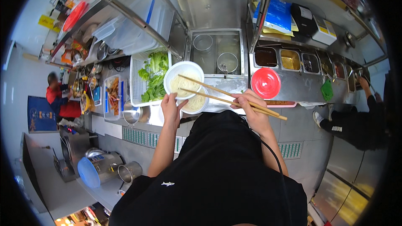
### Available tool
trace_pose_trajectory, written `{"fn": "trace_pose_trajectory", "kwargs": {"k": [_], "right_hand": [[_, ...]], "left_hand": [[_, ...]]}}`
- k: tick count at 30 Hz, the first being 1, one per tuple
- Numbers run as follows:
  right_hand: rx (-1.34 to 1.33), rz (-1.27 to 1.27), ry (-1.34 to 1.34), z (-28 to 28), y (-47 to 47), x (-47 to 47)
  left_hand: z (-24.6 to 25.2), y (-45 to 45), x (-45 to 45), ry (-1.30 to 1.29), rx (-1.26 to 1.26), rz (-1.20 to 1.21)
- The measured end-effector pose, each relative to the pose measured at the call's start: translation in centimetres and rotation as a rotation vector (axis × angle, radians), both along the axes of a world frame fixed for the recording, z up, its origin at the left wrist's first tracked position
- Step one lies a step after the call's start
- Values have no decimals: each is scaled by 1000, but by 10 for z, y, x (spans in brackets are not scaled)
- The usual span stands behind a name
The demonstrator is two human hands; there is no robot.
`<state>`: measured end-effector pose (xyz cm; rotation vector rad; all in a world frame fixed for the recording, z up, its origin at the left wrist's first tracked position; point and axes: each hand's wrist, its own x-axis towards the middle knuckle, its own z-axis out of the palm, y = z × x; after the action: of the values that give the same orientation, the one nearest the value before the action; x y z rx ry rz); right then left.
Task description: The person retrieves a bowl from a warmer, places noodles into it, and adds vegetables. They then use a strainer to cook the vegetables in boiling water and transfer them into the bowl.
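Observation:
My left hand (172, 108) grips the near rim of a white bowl (167, 74), tilted so that the pale noodles (188, 83) inside face me. In my right hand (251, 110) is a pair of long wooden chopsticks (216, 90), held slightly apart, their tips over the noodles in that bowl. Below and partly behind it, a second white bowl (205, 103) of noodles stands at the counter's front edge. Just left of the held bowl lies green lettuce (154, 75) in a white plastic basket (138, 80).
A two-part boiling well (209, 59) with wire strainers sits behind the bowls. To the right are a red bowl (266, 83) and metal pans of sauces (289, 59). Metal shelf posts (138, 22) rise close by. One person (58, 95) stands far left, another (358, 125) far right.

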<state>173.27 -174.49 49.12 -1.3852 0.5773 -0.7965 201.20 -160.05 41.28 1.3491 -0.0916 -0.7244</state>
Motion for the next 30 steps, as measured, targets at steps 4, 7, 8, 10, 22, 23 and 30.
{"fn": "trace_pose_trajectory", "kwargs": {"k": [4, 7, 8, 10, 22, 23, 30], "right_hand": [[-207, -6, 46, 17, -9, 15], [-358, -50, 88, 38, -11, 22], [-413, -39, 100, 44, -10, 26], [-513, -19, 129, 52, -7, 35], [-26, 8, 85, 34, -52, 64], [2, 33, 111, 34, -58, 57], [-60, 131, 395, 20, -87, 87]], "left_hand": [[19, -28, 2, -15, 40, -28], [22, -42, 4, -78, 38, -65], [22, -47, 6, -87, 39, -70], [21, -55, 11, -120, 37, -99], [1, -92, 59, 0, 106, 30], [-3, -92, 65, 26, 100, 38], [-28, -116, 94, 90, 122, -49]]}}
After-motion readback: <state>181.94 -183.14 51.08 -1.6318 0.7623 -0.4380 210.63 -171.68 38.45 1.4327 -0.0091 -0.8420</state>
